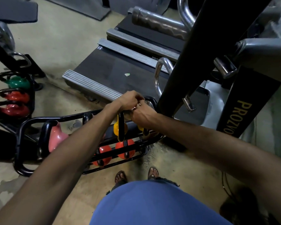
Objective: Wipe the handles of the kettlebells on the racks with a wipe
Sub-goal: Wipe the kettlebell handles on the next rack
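A black tube rack [29,122] stands in front of me, holding a pink kettlebell [56,137], a yellow kettlebell [116,128] with a black handle [121,125], and two red kettlebells [124,147] on the lower tier. My left hand [130,100] and my right hand [143,115] meet above the rack's right end, just over the yellow kettlebell's handle. Both have their fingers closed on a small pale crumpled wipe [147,102], which is mostly hidden between them. A second yellow kettlebell [140,128] is partly hidden under my right wrist.
A second rack at far left holds a green kettlebell [19,82] and two red ones [15,109]. Treadmill decks [104,67] lie beyond the rack. A black machine upright [182,62] with chrome handles stands close on the right. My sandalled feet [120,176] are just behind the rack.
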The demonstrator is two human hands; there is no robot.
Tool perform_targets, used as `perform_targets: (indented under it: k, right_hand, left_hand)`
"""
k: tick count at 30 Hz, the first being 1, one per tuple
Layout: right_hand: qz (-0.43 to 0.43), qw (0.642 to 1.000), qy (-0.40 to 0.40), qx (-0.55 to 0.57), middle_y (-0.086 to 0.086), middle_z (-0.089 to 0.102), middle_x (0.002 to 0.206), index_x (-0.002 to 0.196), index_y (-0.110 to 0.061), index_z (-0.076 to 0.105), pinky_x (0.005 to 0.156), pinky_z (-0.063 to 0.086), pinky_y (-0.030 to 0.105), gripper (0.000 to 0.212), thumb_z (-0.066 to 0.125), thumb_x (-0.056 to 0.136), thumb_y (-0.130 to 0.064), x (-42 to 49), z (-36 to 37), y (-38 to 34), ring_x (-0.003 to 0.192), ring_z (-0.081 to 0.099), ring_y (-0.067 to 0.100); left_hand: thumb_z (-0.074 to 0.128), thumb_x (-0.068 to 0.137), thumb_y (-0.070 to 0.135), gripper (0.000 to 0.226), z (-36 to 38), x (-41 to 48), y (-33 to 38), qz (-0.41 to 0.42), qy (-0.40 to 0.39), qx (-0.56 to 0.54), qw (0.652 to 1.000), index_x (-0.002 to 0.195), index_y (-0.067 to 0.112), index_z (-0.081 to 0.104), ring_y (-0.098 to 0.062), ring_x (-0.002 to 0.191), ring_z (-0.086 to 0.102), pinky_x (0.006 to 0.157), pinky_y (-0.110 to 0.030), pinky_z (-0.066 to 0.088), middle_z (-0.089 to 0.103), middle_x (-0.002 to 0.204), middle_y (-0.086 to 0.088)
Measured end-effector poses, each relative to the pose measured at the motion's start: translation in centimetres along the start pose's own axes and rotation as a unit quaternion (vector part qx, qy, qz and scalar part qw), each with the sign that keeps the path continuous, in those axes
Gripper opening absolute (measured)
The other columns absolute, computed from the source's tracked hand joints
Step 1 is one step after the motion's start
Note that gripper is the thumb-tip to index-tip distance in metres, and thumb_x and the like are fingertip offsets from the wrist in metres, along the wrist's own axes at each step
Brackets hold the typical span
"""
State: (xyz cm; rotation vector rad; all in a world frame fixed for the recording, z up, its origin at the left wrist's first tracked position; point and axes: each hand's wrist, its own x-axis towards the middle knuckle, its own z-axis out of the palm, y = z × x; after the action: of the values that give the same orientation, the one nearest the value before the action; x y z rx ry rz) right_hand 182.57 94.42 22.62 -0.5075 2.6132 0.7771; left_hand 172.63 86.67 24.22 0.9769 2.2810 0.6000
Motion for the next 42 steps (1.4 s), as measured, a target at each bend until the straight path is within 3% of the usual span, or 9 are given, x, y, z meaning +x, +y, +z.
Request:
perform_targets:
  k: [6, 9, 12, 17, 21, 26, 29, 35, 42]
  right_hand:
    - [-0.114, 0.984, 0.056, 0.122, 0.014, 0.066, 0.125, 0.118, -0.013, 0.070, 0.110, 0.030, 0.059, 0.026, 0.060, 0.095, -0.019, -4.0, -0.2, -1.8, 0.125, 0.055, 0.040]
    - [-0.074, 0.996, -0.042, -0.029, 0.007, 0.053, 0.143, 0.135, -0.020, 0.056, 0.117, 0.022, 0.060, 0.033, 0.041, 0.105, -0.027, -4.2, -0.6, -2.5, 0.139, 0.042, 0.033]
    - [-0.062, 0.996, -0.066, -0.026, 0.005, 0.059, 0.135, 0.128, -0.024, 0.062, 0.116, 0.018, 0.061, 0.032, 0.042, 0.104, -0.034, -4.3, -0.2, -2.7, 0.135, 0.045, 0.033]
    - [-0.027, 0.983, 0.139, 0.115, 0.002, 0.065, 0.084, 0.083, -0.019, 0.071, 0.106, 0.036, 0.055, 0.010, 0.064, 0.089, -0.024, -5.6, 3.3, -3.6, 0.101, 0.056, 0.031]
    - [0.089, 0.908, 0.291, 0.287, 0.007, 0.058, 0.105, 0.102, -0.016, 0.066, 0.076, 0.042, 0.035, 0.019, 0.051, 0.090, -0.019, -8.3, 4.5, -5.3, 0.095, 0.052, 0.024]
    - [0.331, 0.702, 0.331, 0.536, 0.004, 0.054, 0.099, 0.107, -0.010, 0.061, 0.065, 0.037, 0.020, 0.010, 0.059, 0.098, -0.008, -8.9, 5.0, -8.6, 0.083, 0.055, 0.015]
    - [0.435, 0.573, 0.263, 0.643, 0.002, 0.066, 0.099, 0.110, -0.018, 0.061, 0.074, 0.052, 0.033, 0.022, 0.056, 0.093, -0.005, -7.6, 4.9, -8.2, 0.091, 0.063, 0.018]
    - [0.357, 0.551, 0.138, 0.742, 0.002, 0.059, 0.066, 0.071, -0.017, 0.059, 0.062, 0.047, 0.033, 0.007, 0.055, 0.067, -0.013, -6.0, 2.3, -3.8, 0.071, 0.059, 0.021]
    - [0.461, 0.543, 0.217, 0.667, -0.004, 0.067, 0.085, 0.090, -0.015, 0.065, 0.069, 0.049, 0.028, 0.009, 0.066, 0.086, -0.007, -7.9, 4.5, -7.9, 0.082, 0.064, 0.012]
  left_hand:
    - [0.050, 0.094, 0.001, 0.044, 0.8, -1.6, -0.9, 0.015, -0.003, -0.010, 1.000, 0.131, 0.016, 0.066, -0.014, 0.122, 0.061, 0.107, -0.030, 0.046, 0.066, 0.132, -0.002]
    - [0.051, 0.096, 0.003, 0.041, 1.3, -2.0, -0.5, 0.046, -0.011, 0.002, 0.999, 0.129, 0.019, 0.068, -0.014, 0.123, 0.060, 0.106, -0.030, 0.045, 0.066, 0.132, 0.000]
    - [0.056, 0.098, 0.013, 0.034, 1.3, -2.1, -0.4, 0.062, -0.015, 0.030, 0.998, 0.129, 0.022, 0.069, -0.016, 0.119, 0.063, 0.101, -0.029, 0.047, 0.069, 0.128, 0.000]
    - [0.061, 0.095, 0.030, 0.032, 1.8, -2.3, 0.0, 0.082, -0.011, 0.105, 0.991, 0.123, 0.017, 0.070, -0.027, 0.101, 0.068, 0.085, -0.034, 0.053, 0.075, 0.108, -0.010]
    - [0.070, 0.089, 0.034, 0.035, 2.8, -2.8, 0.5, 0.105, 0.000, 0.154, 0.983, 0.116, 0.012, 0.067, -0.027, 0.092, 0.069, 0.076, -0.033, 0.052, 0.074, 0.094, -0.005]
    - [0.082, 0.077, 0.044, 0.055, 3.5, -3.2, 0.4, 0.099, 0.011, 0.151, 0.983, 0.118, 0.013, 0.062, -0.025, 0.094, 0.070, 0.077, -0.040, 0.056, 0.075, 0.095, -0.004]
    - [0.085, 0.073, 0.042, 0.052, 4.0, -3.2, 0.5, 0.105, 0.025, 0.142, 0.984, 0.109, 0.013, 0.062, -0.027, 0.093, 0.068, 0.073, -0.038, 0.052, 0.073, 0.095, -0.005]
    - [0.085, 0.071, 0.043, 0.052, 4.3, -3.2, 0.6, 0.098, 0.039, 0.150, 0.983, 0.109, 0.014, 0.063, -0.030, 0.096, 0.066, 0.066, -0.033, 0.043, 0.071, 0.100, -0.009]
    - [0.085, 0.070, 0.046, 0.049, 4.7, -2.5, 0.1, 0.071, 0.019, 0.145, 0.987, 0.099, 0.017, 0.058, -0.026, 0.088, 0.066, 0.067, -0.037, 0.050, 0.070, 0.089, -0.004]
